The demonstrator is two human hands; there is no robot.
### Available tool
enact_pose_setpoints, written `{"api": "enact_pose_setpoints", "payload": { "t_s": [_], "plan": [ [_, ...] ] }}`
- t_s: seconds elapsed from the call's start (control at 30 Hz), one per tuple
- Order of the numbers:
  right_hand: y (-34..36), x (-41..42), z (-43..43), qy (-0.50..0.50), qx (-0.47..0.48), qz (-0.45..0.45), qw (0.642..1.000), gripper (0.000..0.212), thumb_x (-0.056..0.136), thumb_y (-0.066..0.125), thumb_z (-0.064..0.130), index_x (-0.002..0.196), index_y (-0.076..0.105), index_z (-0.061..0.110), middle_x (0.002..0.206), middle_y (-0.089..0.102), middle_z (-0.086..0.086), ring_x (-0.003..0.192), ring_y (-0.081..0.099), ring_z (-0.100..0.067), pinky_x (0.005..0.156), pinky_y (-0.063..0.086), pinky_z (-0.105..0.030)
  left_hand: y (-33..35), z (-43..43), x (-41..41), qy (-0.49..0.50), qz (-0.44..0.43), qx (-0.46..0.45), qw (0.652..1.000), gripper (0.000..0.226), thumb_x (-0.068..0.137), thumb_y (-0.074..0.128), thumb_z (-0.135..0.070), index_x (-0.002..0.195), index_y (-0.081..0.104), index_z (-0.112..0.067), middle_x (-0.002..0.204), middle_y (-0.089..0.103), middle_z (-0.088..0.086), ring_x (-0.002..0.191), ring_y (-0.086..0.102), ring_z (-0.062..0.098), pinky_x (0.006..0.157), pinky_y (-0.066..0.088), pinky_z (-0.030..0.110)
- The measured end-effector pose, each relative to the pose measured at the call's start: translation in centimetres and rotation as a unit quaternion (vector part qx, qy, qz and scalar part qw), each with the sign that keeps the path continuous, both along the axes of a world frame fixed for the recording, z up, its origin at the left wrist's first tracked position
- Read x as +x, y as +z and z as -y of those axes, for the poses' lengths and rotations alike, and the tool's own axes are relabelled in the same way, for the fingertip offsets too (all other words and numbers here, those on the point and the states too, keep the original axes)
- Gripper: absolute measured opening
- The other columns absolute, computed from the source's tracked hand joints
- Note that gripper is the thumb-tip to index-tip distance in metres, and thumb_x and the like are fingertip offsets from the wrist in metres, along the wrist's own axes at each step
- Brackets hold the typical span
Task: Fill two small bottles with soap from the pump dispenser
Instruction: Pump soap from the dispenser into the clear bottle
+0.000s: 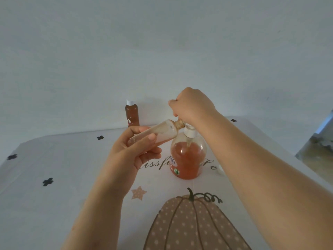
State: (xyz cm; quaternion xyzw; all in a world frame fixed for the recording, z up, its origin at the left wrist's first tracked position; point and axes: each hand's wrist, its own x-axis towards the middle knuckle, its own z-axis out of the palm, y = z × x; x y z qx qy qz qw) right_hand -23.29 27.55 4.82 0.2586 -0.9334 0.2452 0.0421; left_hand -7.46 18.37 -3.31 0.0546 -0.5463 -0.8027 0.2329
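Left hand [133, 150]: fingers wrapped round tilted small clear bottle [162, 131], mouth at nozzle. Right hand [192, 105]: fingers curled over pump dispenser [188, 159] head. Capped brown bottle [132, 113] stands behind.

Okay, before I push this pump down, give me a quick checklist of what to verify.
1. Neck of the small bottle at the spout: ok, it touches the pump top beneath the right hand.
2. Grip of the left hand: ok, fingers wrap the tilted bottle.
3. Right hand on the pump head: ok, curled over it.
4. Supply in the pump dispenser: ok, plenty of orange soap.
5. Level in the held bottle: cannot tell, only smears show.
6. The second bottle: ok, capped, upright at the back.
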Motion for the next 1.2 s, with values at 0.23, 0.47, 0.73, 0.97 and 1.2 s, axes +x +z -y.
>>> {"api": "enact_pose_setpoints", "payload": {
  "t_s": [0.23,0.47,0.73,0.97,1.2],
  "plan": [
    [0.1,0.5,-0.3,-0.004,-0.03,-0.005,1.0,0.026,0.092,0.049,0.023,0.086,0.069,0.007,0.083,0.073,-0.007,0.077,0.067,-0.029,0.059,0.043,-0.027,0.1,-0.1,0.2,-0.001,0.002,0.005,1.0,0.03,0.075,0.069,-0.013,0.101,0.058,-0.002,0.089,0.07,0.013,0.066,0.066,0.022,0.063,0.057,0.029],
    [1.3,1.1,-0.6,-0.023,-0.017,-0.04,0.999,0.028,0.094,0.048,0.023,0.067,0.049,0.014,0.065,0.056,-0.002,0.057,0.048,-0.023,0.051,0.029,-0.026,0.6,-0.5,0.5,-0.017,-0.011,0.021,1.0,0.033,0.072,0.076,-0.012,0.101,0.061,-0.006,0.092,0.069,0.014,0.07,0.067,0.023,0.068,0.057,0.03],
    [2.4,1.4,-0.9,-0.015,0.043,-0.087,0.995,0.035,0.094,0.047,0.016,0.061,0.034,0.017,0.059,0.039,0.001,0.05,0.033,-0.019,0.05,0.024,-0.026,0.9,-0.8,0.7,-0.043,-0.018,0.032,0.998,0.03,0.075,0.069,-0.008,0.103,0.058,-0.004,0.092,0.067,0.015,0.071,0.068,0.024,0.068,0.057,0.029],
    [1.9,1.3,-0.4,0.005,0.03,-0.019,0.999,0.02,0.092,0.049,0.02,0.083,0.065,0.011,0.079,0.067,-0.003,0.066,0.058,-0.024,0.055,0.037,-0.025,0.7,-0.2,0.7,-0.022,-0.001,0.032,0.999,0.038,0.074,0.07,-0.01,0.109,0.061,0.003,0.102,0.067,0.026,0.071,0.068,0.026,0.067,0.058,0.031],
    [0.7,0.7,-0.1,0.006,0.023,-0.006,1.0,0.026,0.094,0.049,0.022,0.091,0.072,0.011,0.083,0.071,-0.003,0.065,0.06,-0.022,0.053,0.036,-0.026,0.3,0.2,0.4,-0.009,0.01,0.025,1.0,0.026,0.074,0.076,-0.008,0.098,0.066,-0.003,0.097,0.069,0.021,0.067,0.068,0.023,0.063,0.057,0.029]
  ]
}}
